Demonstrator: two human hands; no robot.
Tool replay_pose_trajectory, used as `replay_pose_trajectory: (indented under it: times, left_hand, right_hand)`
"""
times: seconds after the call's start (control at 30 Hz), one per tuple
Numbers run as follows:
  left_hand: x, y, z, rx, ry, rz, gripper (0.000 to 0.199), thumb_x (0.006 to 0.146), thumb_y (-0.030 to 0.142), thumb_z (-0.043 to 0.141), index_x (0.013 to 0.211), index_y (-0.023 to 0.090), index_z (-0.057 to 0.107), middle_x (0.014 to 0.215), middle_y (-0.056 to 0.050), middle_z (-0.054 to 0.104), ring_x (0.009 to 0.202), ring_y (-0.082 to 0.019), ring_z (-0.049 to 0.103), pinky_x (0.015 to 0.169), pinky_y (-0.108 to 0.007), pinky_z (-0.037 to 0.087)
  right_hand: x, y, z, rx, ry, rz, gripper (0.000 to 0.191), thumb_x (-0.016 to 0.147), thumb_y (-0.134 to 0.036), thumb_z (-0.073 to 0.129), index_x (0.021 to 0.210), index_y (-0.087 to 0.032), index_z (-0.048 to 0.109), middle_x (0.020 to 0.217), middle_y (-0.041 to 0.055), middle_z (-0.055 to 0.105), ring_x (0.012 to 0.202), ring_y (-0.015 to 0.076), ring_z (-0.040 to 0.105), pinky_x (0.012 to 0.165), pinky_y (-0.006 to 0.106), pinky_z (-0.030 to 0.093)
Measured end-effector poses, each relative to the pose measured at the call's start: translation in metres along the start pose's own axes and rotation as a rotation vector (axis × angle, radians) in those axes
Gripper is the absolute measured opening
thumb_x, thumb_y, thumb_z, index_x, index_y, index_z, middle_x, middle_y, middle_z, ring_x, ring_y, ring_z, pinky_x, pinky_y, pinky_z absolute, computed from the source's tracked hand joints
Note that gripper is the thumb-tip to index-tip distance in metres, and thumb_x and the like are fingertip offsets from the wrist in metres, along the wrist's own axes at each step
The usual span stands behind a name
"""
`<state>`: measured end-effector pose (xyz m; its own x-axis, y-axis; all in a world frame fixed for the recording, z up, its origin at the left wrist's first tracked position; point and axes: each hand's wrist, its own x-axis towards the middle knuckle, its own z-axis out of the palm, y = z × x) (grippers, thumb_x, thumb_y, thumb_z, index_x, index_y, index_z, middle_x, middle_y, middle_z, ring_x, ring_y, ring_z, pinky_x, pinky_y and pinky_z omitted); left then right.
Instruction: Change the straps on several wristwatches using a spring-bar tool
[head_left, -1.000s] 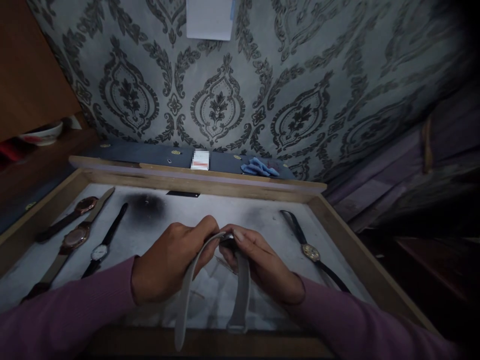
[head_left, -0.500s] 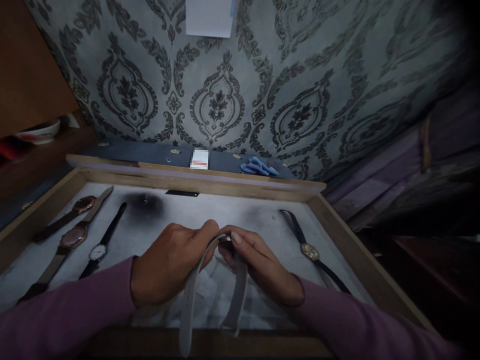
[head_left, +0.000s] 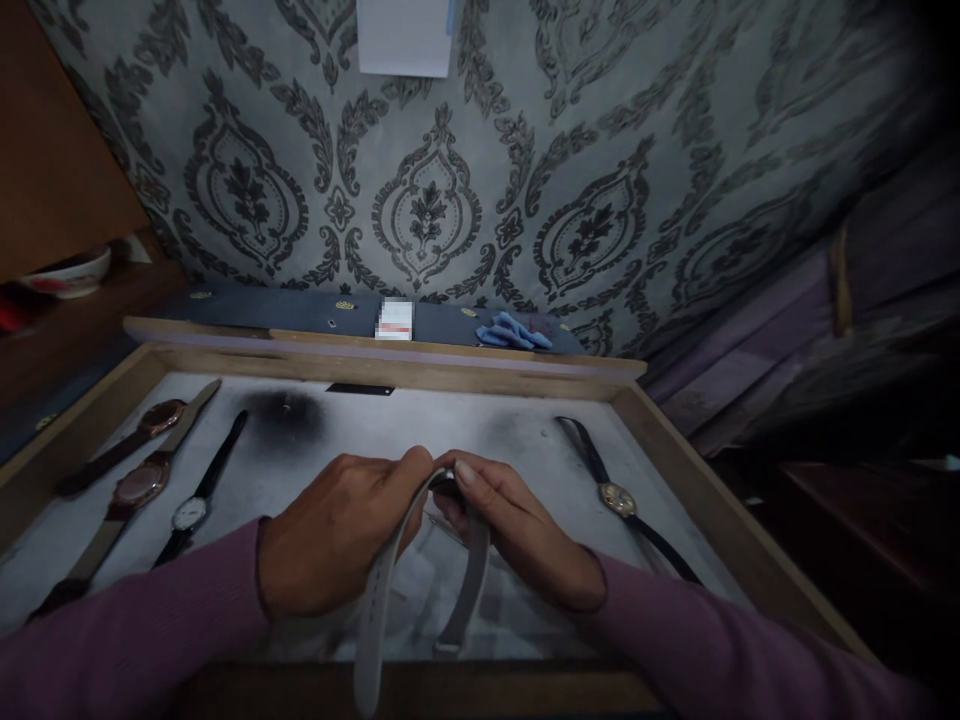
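Observation:
Between my two hands is a wristwatch [head_left: 371, 620] with a light grey strap. Its two strap ends hang down toward me, and the case is mostly hidden by my fingers. My left hand [head_left: 337, 530] is closed, its thumb and fingers pinching the strap close to the case. Closed as well, my right hand [head_left: 510, 510] grips the case with the thumb on top. Below the hands, a thin object in the tray is too blurred to name. The wooden tray [head_left: 622, 385] with a white bottom surrounds the work.
At the left lie a brown watch [head_left: 161, 418], a larger watch [head_left: 141, 485] and a black-strapped watch [head_left: 189, 513]. A gold-faced watch [head_left: 617, 500] lies at the right. Beyond the rim are a small box [head_left: 395, 320] and a blue cloth [head_left: 514, 331]. A black strip [head_left: 360, 389] rests inside.
The whole view has shifted slightly. My hands keep the same hold on the watch, and the buckle end of its strap has tilted a little to the left.

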<state>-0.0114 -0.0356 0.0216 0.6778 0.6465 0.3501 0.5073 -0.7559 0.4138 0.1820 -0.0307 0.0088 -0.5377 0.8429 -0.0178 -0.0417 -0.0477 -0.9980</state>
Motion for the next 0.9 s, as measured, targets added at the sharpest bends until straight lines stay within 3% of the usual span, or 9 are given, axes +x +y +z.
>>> replay_pose_trajectory:
  times: [0.73,0.9]
  left_hand:
    - [0.0013,-0.0006,0.0001,-0.099,-0.057,-0.085,0.012,0.090,0.011,0.037,0.085,0.022,0.034,0.062,0.006,0.046,0.049,-0.011,0.045,0.046,-0.022,0.030]
    - [0.0007,0.0008,0.0015,-0.181,-0.127,-0.086,0.012,0.090,0.011,0.038,0.085,0.021,0.035,0.064,0.006,0.049,0.049,-0.009,0.044,0.048,-0.022,0.030]
  right_hand:
    - [-0.0025,-0.0029,0.0037,-0.099,-0.008,-0.043,0.042,0.098,-0.047,0.038,0.073,-0.017,0.050,0.067,-0.0016,0.042,0.062,0.0108,0.038,0.059,0.027,0.033]
    - [-0.0049,0.0012,0.0043,-0.123,-0.021,-0.056,0.041,0.098,-0.047,0.037,0.072,-0.018,0.047,0.068,-0.0019,0.042,0.063,0.0113,0.039,0.060,0.027,0.033]
